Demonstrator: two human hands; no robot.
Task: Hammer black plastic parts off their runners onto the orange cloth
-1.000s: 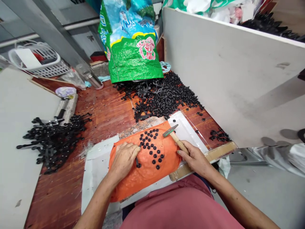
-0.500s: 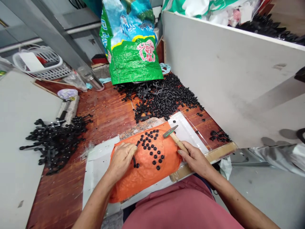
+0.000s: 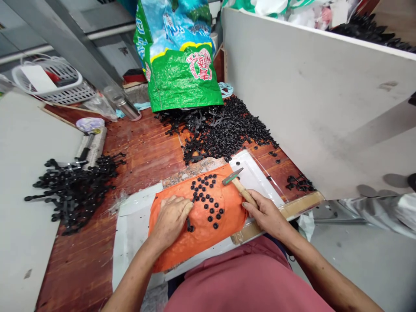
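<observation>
An orange cloth (image 3: 201, 242) lies over a white-edged board at the table's front, with many small round black pieces (image 3: 211, 211) scattered on it. My left hand (image 3: 173, 216) is closed above the cloth's left half, its fingers around a dark rubbery strip (image 3: 189, 225) with knobbed ends, partly hidden by the hand. In my right hand (image 3: 261, 212), closed at the cloth's right edge, is the wooden handle of a small hammer (image 3: 234, 178). The hammer's head, green and grey metal, hovers or rests over the cloth's upper right corner; I cannot tell which.
A large heap of black pieces (image 3: 224, 130) spreads before a green and blue bag (image 3: 185, 86). Knobbed black strips (image 3: 78, 195) are piled at left. A steel bottle (image 3: 126, 107) and white basket (image 3: 61, 93) stand behind. A grey panel (image 3: 308, 99) borders the right.
My left hand has shifted slightly right across the cloth with the black strip, closer to the small round pieces. My right hand and the hammer have barely moved.
</observation>
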